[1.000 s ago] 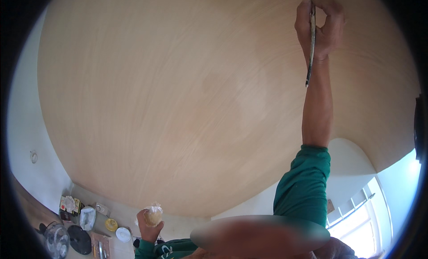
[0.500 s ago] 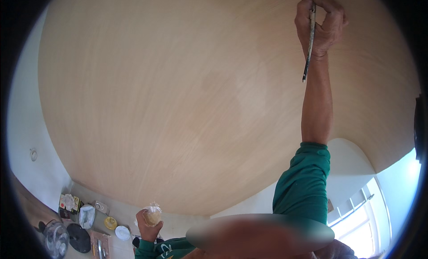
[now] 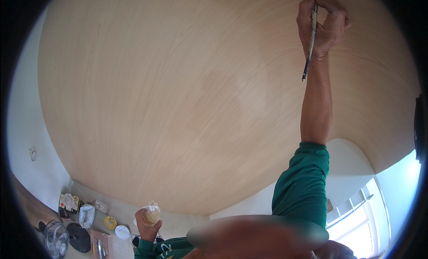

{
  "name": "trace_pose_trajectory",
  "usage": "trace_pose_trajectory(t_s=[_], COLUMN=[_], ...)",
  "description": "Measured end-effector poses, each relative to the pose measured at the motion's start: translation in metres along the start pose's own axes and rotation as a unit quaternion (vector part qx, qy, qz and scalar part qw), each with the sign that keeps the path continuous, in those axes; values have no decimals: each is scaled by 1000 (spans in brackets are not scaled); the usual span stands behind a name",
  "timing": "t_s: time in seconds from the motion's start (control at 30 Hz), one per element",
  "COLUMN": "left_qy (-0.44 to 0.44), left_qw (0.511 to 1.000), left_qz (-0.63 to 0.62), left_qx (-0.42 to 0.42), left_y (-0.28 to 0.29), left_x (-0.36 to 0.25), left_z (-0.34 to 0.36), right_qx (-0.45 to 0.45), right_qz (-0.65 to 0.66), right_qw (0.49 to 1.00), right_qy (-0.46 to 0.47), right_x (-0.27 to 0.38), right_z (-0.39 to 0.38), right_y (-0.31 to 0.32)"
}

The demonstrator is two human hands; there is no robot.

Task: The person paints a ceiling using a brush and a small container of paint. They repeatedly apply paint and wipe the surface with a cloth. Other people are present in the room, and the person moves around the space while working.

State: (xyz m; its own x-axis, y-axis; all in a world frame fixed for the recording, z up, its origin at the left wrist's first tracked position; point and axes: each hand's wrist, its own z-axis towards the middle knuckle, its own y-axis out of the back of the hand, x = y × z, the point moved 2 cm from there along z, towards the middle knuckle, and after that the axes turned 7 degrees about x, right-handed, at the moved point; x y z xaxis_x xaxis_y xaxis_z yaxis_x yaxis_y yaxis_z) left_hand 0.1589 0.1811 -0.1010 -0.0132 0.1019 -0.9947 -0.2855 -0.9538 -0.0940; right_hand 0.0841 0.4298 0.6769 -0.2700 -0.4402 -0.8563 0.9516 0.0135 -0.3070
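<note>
High at the top edge, my right hand (image 3: 324, 29) pinches a thin, paint-stained paintbrush (image 3: 310, 49) between thumb and fingers. Its dark handle end hangs down in front of my wrist, while the upper tip runs up out of the picture against a light wood-grain panel (image 3: 178, 89). Low down on the left, my left hand (image 3: 146, 225) is wrapped round a small cup (image 3: 151, 215) covered in crinkled clear plastic, with something pale inside. What exactly the cup holds is too small to make out.
At the lower left stand a white-lined bin (image 3: 87, 215), a yellow round container (image 3: 110, 222), a white round lid or dish (image 3: 122, 232), a clear plastic tub (image 3: 55, 239) and a dark round object (image 3: 79, 237). A bright window (image 3: 356, 232) is at the lower right.
My right hand with the paintbrush has shifted very slightly to the right. The left hand and cup have moved a touch to the left.
</note>
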Motion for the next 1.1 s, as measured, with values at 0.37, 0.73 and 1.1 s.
trace_pose_trajectory(t_s=[0.37,0.73,1.1], left_qy=[0,-2,7], left_qw=[1000,1000,1000], left_qz=[-15,-10,-27], left_qx=[2,3,1], left_y=[0,0,0], left_x=[-3,0,-8], left_z=[0,1,0], right_qx=[-2,-5,-20], right_qz=[-8,-15,-28], right_qw=[1000,1000,999], right_qy=[-4,-6,-10], right_x=[-4,-3,-6], right_z=[3,3,8], right_y=[3,2,6])
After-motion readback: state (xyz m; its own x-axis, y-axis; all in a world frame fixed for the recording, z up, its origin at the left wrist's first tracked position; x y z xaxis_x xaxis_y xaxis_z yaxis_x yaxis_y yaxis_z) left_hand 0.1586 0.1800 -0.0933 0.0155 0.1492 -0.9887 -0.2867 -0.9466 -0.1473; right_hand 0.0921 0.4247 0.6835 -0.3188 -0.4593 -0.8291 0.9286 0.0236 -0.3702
